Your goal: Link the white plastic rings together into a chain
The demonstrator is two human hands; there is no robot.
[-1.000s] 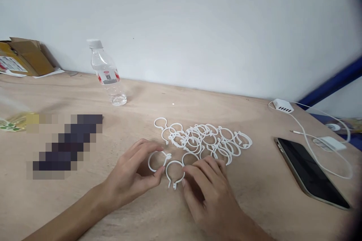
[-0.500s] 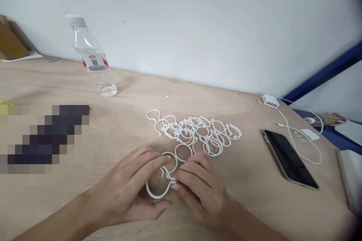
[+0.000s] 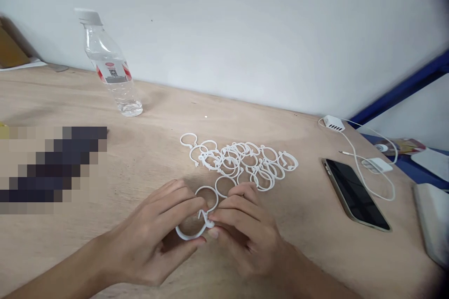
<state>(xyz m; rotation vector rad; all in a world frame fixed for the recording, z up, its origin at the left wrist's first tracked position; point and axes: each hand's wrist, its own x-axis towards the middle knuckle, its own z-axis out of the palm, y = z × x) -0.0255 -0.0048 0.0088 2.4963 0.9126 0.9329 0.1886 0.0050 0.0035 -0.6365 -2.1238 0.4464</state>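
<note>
Between my hands is a white plastic curtain ring [image 3: 189, 237], its small eyelet end toward the right. My left hand [image 3: 161, 222] curls around the ring's left side, thumb below and fingers above. My right hand [image 3: 247, 229] pinches the ring's end with thumb and forefinger; the fingertips partly hide it. Just behind lies another white ring [image 3: 217, 197], close to my left fingertips. Farther back, several similar rings form a loose, overlapping pile [image 3: 229, 162] on the wooden table [image 3: 154, 149].
A clear water bottle [image 3: 114, 72] stands at the back left. To the right lie a phone [image 3: 356, 194], a white charger block [image 3: 334, 123] and its looping cable [image 3: 355, 152]. A blurred-out dark patch covers the left side. The white wall [image 3: 224, 32] rises behind the table.
My left thumb has moved up onto the ring, and the ring's ends now sit closer together at my right fingertips. The whole view has shifted slightly.
</note>
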